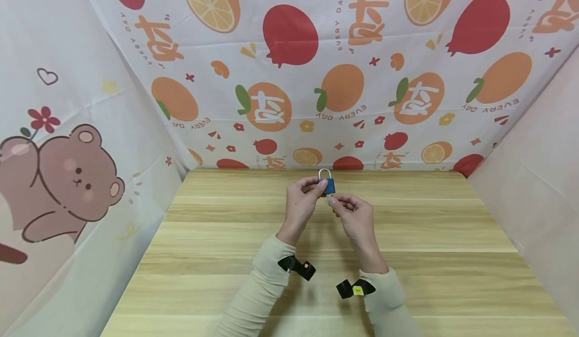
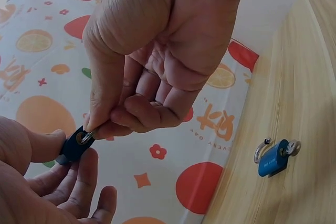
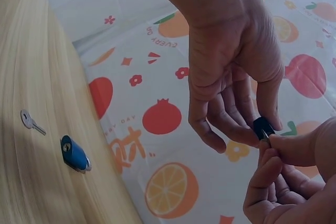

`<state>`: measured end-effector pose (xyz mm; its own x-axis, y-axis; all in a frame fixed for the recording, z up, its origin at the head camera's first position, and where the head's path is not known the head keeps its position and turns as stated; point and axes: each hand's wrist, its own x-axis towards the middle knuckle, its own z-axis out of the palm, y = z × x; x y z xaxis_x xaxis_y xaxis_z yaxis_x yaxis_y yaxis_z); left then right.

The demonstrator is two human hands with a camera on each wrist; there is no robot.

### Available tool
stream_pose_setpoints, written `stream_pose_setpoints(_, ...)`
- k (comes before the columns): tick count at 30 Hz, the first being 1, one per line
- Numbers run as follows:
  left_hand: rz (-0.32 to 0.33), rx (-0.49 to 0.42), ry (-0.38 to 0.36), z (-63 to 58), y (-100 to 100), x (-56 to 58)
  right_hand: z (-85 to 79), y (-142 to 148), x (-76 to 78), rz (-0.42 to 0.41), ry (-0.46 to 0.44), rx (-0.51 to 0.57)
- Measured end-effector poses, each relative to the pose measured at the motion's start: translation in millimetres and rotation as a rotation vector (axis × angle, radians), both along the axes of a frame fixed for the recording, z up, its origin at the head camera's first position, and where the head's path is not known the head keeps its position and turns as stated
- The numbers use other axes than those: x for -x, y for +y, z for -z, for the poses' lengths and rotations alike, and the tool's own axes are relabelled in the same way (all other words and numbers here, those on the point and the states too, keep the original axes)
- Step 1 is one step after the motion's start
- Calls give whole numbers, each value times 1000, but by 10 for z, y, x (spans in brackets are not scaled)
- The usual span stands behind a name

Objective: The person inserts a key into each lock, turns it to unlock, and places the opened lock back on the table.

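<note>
My left hand [image 1: 300,201] grips a small blue padlock [image 1: 330,186] between thumb and fingers, above the far part of the table. Its silver shackle [image 1: 324,173] points up and looks closed in the head view. Just below, my right hand [image 1: 356,219] pinches a small silver key [image 1: 328,200] at the underside of the lock. In the left wrist view the key [image 2: 86,138] meets the brass keyhole; how deep it sits is hidden by the fingertips. The right wrist view shows the dark padlock body [image 3: 262,128] held under my left thumb.
On the wooden table [image 1: 217,256], the left wrist view shows another blue padlock [image 2: 273,160], shackle swung open and a key in it. In the right wrist view a blue padlock [image 3: 75,153] lies near a loose key [image 3: 32,122]. A fruit-print cloth [image 1: 298,91] hangs behind.
</note>
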<state>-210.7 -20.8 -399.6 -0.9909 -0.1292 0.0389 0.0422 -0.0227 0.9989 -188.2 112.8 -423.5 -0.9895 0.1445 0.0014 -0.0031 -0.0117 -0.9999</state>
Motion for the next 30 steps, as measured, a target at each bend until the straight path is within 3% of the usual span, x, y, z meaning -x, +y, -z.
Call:
stream_pose_setpoints(17, 0, 16, 22, -17, 21, -48, -22, -32, -18, 38, 28, 43)
stream_pose_setpoints(26, 4, -2, 5, -20, -4, -39, -29, -1, -29, -16, 36, -18)
stream_pose_setpoints(30, 5, -18, -1, -22, -15, -33, -65, 19, -45, -36, 81, -104)
